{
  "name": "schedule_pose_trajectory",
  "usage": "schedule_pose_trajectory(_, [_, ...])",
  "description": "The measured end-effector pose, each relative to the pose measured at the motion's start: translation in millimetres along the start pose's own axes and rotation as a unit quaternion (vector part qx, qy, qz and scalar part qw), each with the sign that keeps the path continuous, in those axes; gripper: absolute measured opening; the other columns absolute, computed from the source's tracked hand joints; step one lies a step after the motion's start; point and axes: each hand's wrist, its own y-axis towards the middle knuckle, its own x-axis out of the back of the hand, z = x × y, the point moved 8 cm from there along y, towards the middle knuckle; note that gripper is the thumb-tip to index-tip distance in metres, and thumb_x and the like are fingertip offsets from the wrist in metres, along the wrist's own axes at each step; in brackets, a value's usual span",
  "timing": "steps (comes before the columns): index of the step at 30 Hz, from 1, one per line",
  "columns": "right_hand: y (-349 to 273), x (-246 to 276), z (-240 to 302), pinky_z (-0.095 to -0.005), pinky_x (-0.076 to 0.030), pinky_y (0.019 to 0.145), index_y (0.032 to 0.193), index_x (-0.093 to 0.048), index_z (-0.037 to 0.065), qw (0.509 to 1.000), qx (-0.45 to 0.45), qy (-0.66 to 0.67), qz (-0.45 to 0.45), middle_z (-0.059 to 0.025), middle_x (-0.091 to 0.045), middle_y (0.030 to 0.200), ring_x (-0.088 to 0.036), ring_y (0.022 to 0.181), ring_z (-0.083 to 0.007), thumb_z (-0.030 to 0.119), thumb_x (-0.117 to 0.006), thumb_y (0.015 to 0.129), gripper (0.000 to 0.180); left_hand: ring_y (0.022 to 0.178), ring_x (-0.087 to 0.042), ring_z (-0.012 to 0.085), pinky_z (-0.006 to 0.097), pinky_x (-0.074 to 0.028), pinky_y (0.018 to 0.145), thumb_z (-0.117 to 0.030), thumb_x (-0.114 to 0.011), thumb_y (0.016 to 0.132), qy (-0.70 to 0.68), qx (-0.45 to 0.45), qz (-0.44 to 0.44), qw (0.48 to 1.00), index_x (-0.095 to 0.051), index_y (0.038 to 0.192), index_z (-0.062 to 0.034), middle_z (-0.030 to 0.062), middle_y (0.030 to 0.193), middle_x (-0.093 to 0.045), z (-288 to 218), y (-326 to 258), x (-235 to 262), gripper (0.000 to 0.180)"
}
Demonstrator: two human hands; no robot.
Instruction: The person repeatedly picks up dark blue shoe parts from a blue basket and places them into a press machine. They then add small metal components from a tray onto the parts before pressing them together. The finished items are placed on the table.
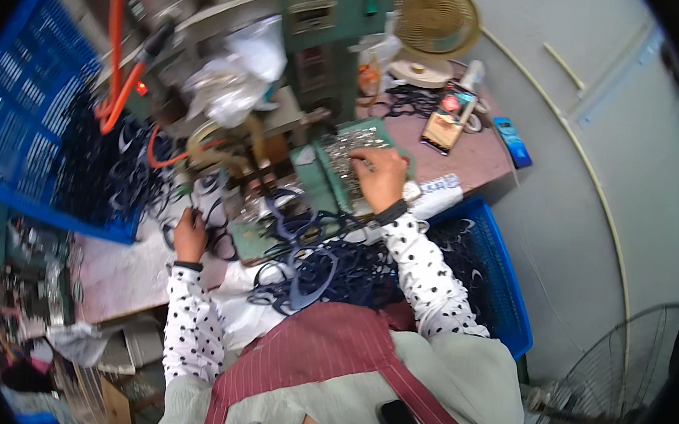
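My right hand (380,185) reaches into a green tray (328,180) of small shiny metal parts (354,142). Its fingers are bent together at the parts; anything pinched in them is too small to make out. Over at the left, my left hand (189,237) is closed around something dark that I cannot make out, beside loose dark rims on the table. Just beyond its fingertips is the lower end of a tool (184,184) near an orange hose. Between my arms lies a tangled heap of dark blue eyeglass frames (309,278), spilling toward my lap.
A green machine (336,18) with a plastic bag (243,66) on it stands ahead. Blue crates of dark frames flank me, one on the left (18,103) and one on the right (503,275). A phone (449,117) and a small fan (437,19) are at the far right.
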Motion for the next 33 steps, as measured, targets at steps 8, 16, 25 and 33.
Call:
schedule_pose_trajectory(8, [5.0, -8.2, 88.9, -0.0214, -0.046, 0.067, 0.095, -0.073, 0.000, 0.923, -0.080, 0.315, 0.206, -0.0040, -0.068, 0.085, -0.059, 0.074, -0.0082, -0.001, -0.066, 0.081, 0.016, 0.060, -0.055, 0.0079, 0.023, -0.044, 0.056, -0.014, -0.051, 0.098, -0.328, 0.041, -0.126, 0.935, -0.060, 0.111, -0.0018, 0.0046, 0.079, -0.069, -75.5, -32.3, 53.2, 0.020])
schedule_pose_trajectory(16, [-1.1, -32.2, 98.6, -0.0229, -0.047, 0.061, 0.105, -0.057, 0.002, 0.900, -0.184, 0.322, 0.230, -0.0087, -0.070, 0.081, -0.060, 0.065, -0.0085, 0.005, -0.075, 0.072, 0.038, 0.083, -0.059, 0.0321, 0.038, -0.045, 0.080, 0.000, -0.060, 0.084, -0.204, -0.160, -0.232, 0.938, -0.063, 0.105, -0.0009, 0.0134, 0.089, -0.065, -161.3, -64.9, 106.1, 0.021])
schedule_pose_trajectory(25, [0.3, -39.9, 118.2, -0.0255, -0.050, 0.062, 0.111, -0.048, -0.002, 0.869, -0.193, 0.403, 0.211, -0.0111, -0.069, 0.079, -0.065, 0.070, -0.0123, 0.003, -0.074, 0.072, 0.048, 0.087, -0.064, 0.0248, 0.041, -0.047, 0.086, -0.004, -0.066, 0.073, -0.177, -0.402, -0.187, 0.879, -0.065, 0.105, -0.0045, 0.0086, 0.098, -0.068, -234.6, -93.6, 118.1, 0.033])
schedule_pose_trajectory(33, [26.2, -15.6, 34.8, -0.0306, -0.050, 0.066, 0.113, -0.061, 0.005, 0.974, -0.088, 0.198, 0.070, -0.0093, -0.071, 0.080, -0.067, 0.072, -0.0178, 0.009, -0.073, 0.076, 0.039, 0.106, -0.063, 0.0273, 0.044, -0.049, 0.096, -0.005, -0.060, 0.081, -0.202, -0.547, -0.047, 0.811, -0.063, 0.114, 0.0001, 0.0149, 0.116, -0.064, -281.2, -103.5, 78.9, 0.034])
